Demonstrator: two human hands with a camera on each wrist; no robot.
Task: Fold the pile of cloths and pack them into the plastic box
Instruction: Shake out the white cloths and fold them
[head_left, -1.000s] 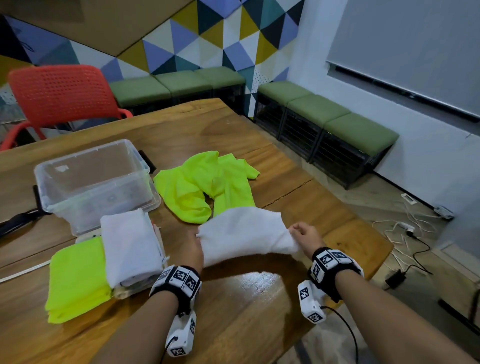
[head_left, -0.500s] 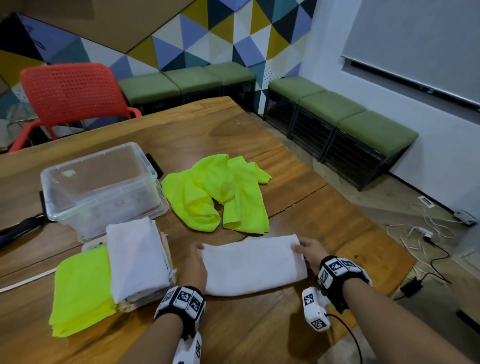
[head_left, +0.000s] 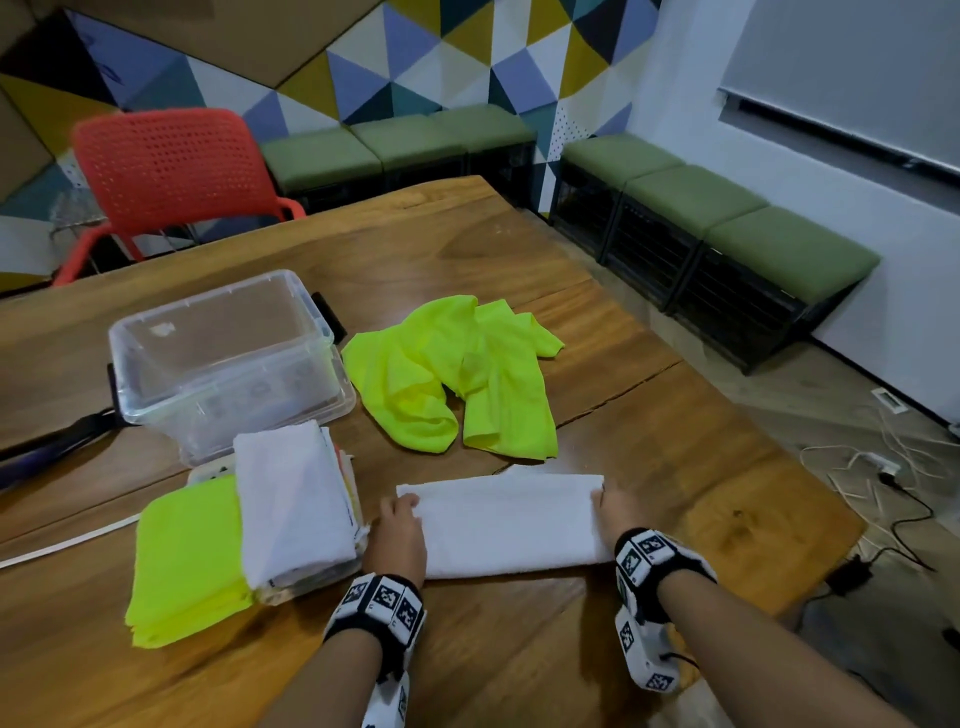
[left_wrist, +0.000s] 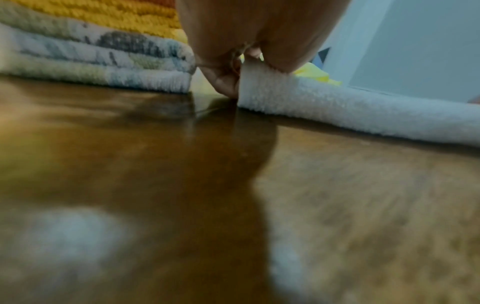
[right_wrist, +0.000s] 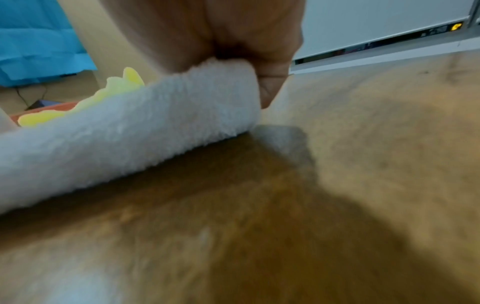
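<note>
Head view: evenly lit, diffuse indoor light, sharp at centre, with wide-angle bending of lines toward the edges. Soft sheen on the wooden table (head_left: 467, 249). Both wrist views: near foreground heavily blurred, dark hand shadows fall across the wood, pale reflected glare patches low in frame; towel pile moderately sharp.

White cloth (head_left: 506, 525) folded into a flat strip, near table edge. Crumpled yellow-green cloths (head_left: 452, 374) beyond it. Folded stack (head_left: 244, 530) just beside clear plastic box (head_left: 223, 358), open-topped, upright.
</note>
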